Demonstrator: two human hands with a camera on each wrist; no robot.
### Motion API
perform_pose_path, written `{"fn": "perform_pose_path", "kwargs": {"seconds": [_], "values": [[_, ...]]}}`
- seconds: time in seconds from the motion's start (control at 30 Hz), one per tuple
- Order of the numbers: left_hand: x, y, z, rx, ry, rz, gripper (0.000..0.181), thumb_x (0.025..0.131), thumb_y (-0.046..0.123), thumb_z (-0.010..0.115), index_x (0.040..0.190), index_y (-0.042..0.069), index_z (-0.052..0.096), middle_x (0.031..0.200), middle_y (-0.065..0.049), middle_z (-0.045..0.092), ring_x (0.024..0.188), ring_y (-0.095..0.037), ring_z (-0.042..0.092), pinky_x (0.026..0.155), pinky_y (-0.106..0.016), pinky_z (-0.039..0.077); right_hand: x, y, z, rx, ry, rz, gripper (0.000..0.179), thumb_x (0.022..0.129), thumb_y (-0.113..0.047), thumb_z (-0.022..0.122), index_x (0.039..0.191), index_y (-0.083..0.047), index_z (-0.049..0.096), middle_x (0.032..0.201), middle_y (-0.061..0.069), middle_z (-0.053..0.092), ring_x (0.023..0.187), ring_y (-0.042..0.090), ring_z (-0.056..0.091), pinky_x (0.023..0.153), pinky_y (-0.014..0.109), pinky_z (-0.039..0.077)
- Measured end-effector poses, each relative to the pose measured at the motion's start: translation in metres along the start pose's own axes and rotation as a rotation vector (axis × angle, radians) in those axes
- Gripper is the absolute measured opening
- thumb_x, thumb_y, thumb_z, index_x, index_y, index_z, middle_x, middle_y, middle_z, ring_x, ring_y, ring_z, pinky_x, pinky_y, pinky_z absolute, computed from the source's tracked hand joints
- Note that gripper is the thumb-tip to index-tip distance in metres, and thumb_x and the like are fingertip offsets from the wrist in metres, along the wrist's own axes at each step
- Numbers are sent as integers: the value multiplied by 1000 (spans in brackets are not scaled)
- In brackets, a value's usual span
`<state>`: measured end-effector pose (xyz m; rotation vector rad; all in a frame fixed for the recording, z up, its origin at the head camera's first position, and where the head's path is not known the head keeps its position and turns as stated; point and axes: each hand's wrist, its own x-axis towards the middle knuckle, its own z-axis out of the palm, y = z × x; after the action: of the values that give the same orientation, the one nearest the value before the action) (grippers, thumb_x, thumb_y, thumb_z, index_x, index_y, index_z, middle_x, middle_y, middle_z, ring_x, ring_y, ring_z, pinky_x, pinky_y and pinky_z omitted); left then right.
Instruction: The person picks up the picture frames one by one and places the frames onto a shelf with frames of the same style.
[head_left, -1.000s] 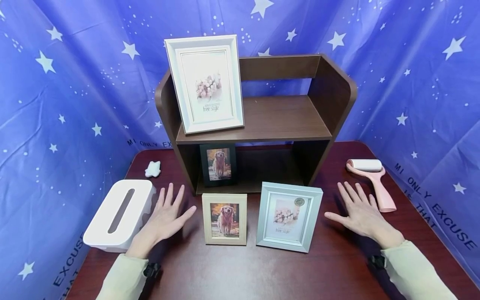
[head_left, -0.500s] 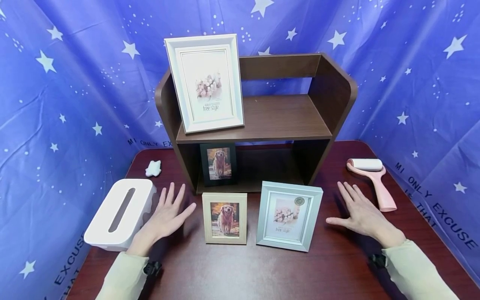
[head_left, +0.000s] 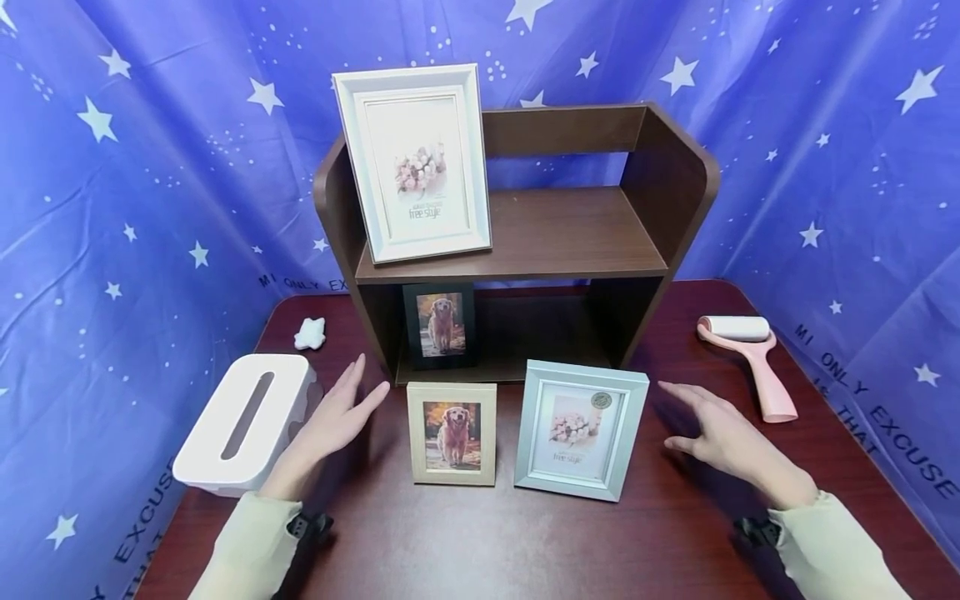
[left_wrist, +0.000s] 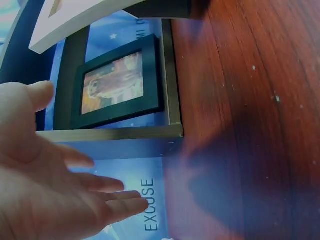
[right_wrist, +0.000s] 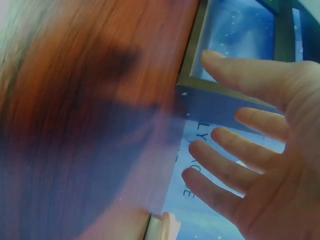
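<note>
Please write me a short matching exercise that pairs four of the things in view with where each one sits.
Things:
1. White picture frame
2. Slotted white box
3. Black picture frame
4. Pale blue frame

Places:
A. On the table, near the right hand
B. In the lower level of the shelf unit
C. On the table, beside the left hand
D. On the upper level of the shelf unit

Right pairs: 1-D, 2-C, 3-B, 4-A

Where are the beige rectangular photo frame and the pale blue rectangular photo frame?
Beige rectangular photo frame (head_left: 452, 434), head view, centre of front.
Pale blue rectangular photo frame (head_left: 581, 430), head view, centre of front.
</note>
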<state>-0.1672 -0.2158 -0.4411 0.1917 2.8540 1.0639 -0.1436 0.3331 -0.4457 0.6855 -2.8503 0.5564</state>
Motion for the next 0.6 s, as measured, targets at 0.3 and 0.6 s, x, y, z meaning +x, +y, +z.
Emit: {"fn": "perform_pose_path", "kwargs": {"seconds": [0.3, 0.6], "values": [[12, 6, 1, -62, 196, -2, 81, 91, 53, 56, 147, -1, 31, 147, -21, 35, 135, -34, 30, 105, -49, 28, -4, -14, -5, 359, -166, 45, 81, 65, -21, 89, 132, 2, 50, 119, 20, 60, 95, 32, 63, 72, 39, 54], [22, 7, 4, -118, 309, -6, 70, 88, 45, 65, 140, 2, 46, 138, -18, 46, 123, -36, 46, 91, -50, 41, -8, -24, 1, 578, -236, 65, 76, 76, -22, 82, 133, 10, 44, 114, 24, 60, 96, 37, 63, 74, 38, 54]]}}
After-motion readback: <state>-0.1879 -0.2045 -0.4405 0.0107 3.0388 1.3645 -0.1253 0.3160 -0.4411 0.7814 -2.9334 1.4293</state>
